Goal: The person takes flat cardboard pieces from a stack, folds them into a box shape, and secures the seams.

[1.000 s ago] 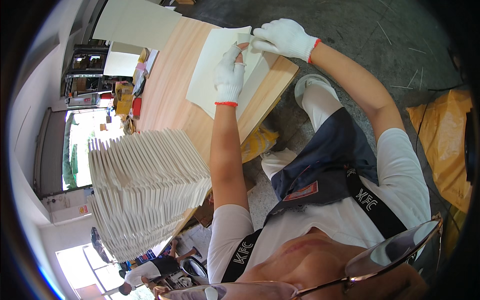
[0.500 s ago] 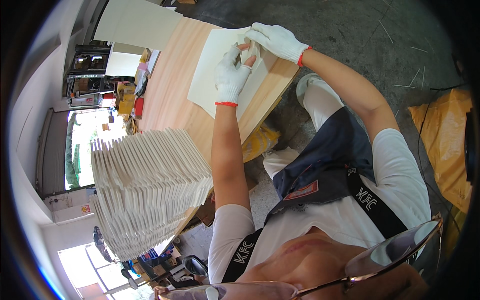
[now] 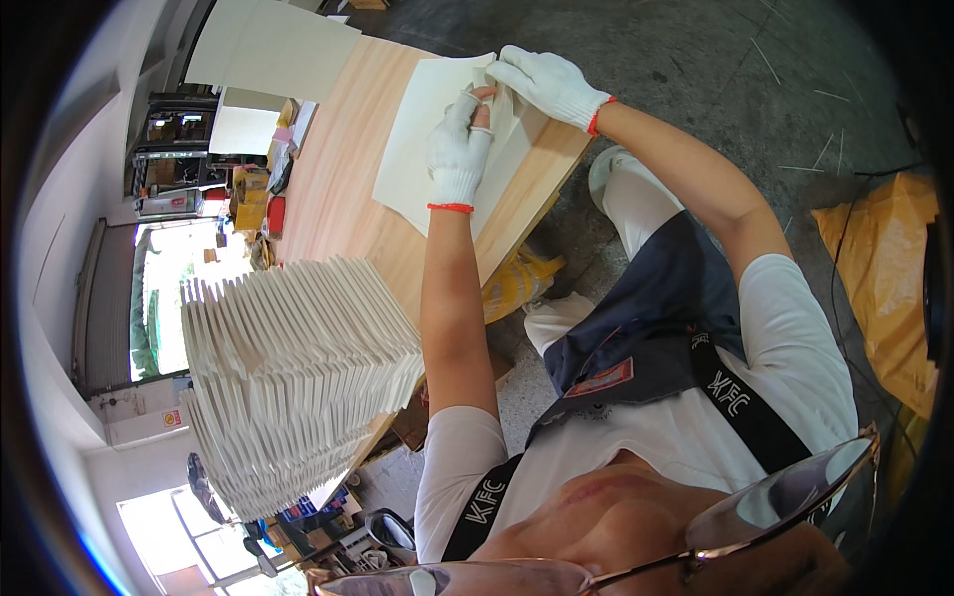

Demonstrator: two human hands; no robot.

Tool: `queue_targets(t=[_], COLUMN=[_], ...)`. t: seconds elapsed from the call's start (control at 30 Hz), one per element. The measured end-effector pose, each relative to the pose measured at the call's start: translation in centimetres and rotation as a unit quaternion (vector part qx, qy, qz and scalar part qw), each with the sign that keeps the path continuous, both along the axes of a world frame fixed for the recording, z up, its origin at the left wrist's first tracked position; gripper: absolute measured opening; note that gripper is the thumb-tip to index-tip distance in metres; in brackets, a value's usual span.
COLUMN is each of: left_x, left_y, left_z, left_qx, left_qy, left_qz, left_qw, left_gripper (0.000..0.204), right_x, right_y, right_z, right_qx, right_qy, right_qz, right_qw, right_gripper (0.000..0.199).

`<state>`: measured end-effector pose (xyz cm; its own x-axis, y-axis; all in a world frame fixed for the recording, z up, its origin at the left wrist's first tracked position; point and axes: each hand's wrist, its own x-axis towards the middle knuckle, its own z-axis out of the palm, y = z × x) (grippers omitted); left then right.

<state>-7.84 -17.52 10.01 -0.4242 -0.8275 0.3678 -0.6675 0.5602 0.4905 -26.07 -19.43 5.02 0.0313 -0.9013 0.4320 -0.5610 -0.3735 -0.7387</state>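
A cream sheet [image 3: 405, 149] of paper or thin card lies on the pale wooden table [image 3: 333, 139]. Its right-hand edge is bent up into a narrow flap near the far corner. My left hand [image 3: 461, 147], in a white glove with bare thumb and fingertip showing, is closed at this raised edge. At the far corner my right hand [image 3: 552, 87], also gloved in white with a red cuff, pinches the same edge from the right side. The fingertips of both hands partly cover the fold, and exactly how the flap lies under them is hidden.
A tall stack of cream folded pieces [image 3: 298, 382] stands at the left, close to my left forearm. More large sheets [image 3: 268, 45] lie at the table's far left end. Yellow bags [image 3: 884, 288] are on the right, and thin offcuts [image 3: 825, 151] are scattered on the floor.
My left thumb has drawn in toward the fingers and away from the flap's right side. My right hand has shifted very slightly; the sheet stays in place.
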Motion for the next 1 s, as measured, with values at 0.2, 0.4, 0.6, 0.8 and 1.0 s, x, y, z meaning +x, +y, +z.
queue_targets(t=[0.2, 0.4, 0.6, 0.8, 1.0], left_x=[-0.4, -0.3, -0.3, -0.5, -0.3], left_y=[0.2, 0.5, 0.3, 0.7, 0.2], left_z=[0.2, 0.4, 0.2, 0.5, 0.0], left_qx=[0.051, 0.044, -0.039, 0.048, 0.043], left_qy=[-0.020, -0.023, -0.003, -0.046, -0.032], left_qz=[0.042, 0.035, 0.010, 0.034, 0.030], left_qw=[0.998, 0.998, 0.999, 0.997, 0.998], left_gripper=[0.035, 0.033, 0.030, 0.029, 0.033], right_x=[0.1, 0.0, 0.0, 0.0, -0.1], right_y=[-0.2, 0.2, -0.4, -0.2, 0.3], right_z=[-0.6, 0.0, -1.0, -0.7, 0.0], right_qx=[-0.031, -0.001, -0.024, 0.017, 0.036], right_qy=[0.000, 0.016, 0.048, 0.008, 0.016], right_qz=[-0.004, -0.010, -0.003, -0.007, -0.005], right_qw=[1.000, 1.000, 0.999, 1.000, 0.999], right_gripper=[0.028, 0.027, 0.027, 0.026, 0.024])
